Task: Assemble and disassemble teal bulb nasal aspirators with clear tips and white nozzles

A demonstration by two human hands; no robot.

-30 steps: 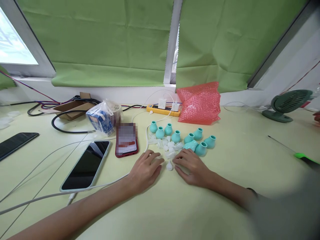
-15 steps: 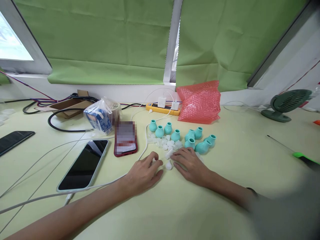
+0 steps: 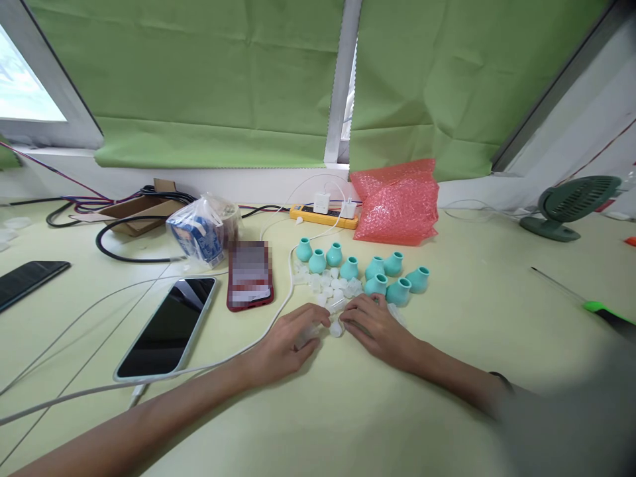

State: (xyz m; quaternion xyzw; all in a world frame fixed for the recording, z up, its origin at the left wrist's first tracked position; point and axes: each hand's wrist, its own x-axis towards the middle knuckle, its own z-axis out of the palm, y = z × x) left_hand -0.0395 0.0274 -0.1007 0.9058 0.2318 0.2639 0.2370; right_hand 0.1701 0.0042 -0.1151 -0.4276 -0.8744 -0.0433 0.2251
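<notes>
Head view: two bare hands rest low over the counter (image 3: 447,414), well apart from the wrists but with their fingertips near each other, a small white rounded piece (image 3: 336,328) lying between them. The left hand (image 3: 288,338) arches around a clear piece (image 3: 305,336), thumb and fingers spread about it; whether they press on it, I cannot tell. The right hand (image 3: 380,331) lies with its fingers loosely curled beside the translucent pieces (image 3: 336,304) — its fingertips hide any contact, so a hold cannot be told either.

The translucent pieces sit in a loose heap just beyond the fingertips, with a few more past the right hand. Behind and to the right of the heap stand nine teal bulb-shaped pieces (image 3: 399,292), mostly upright, their open necks showing.

All of these look light. The clear pieces are probably smooth, a bit slippery and easily scattered — a fingertip pinch at the sides should suit them. The teal pieces seem soft or rubbery; their rounded bellies offer the widest hold, their necks a narrower one.
</notes>
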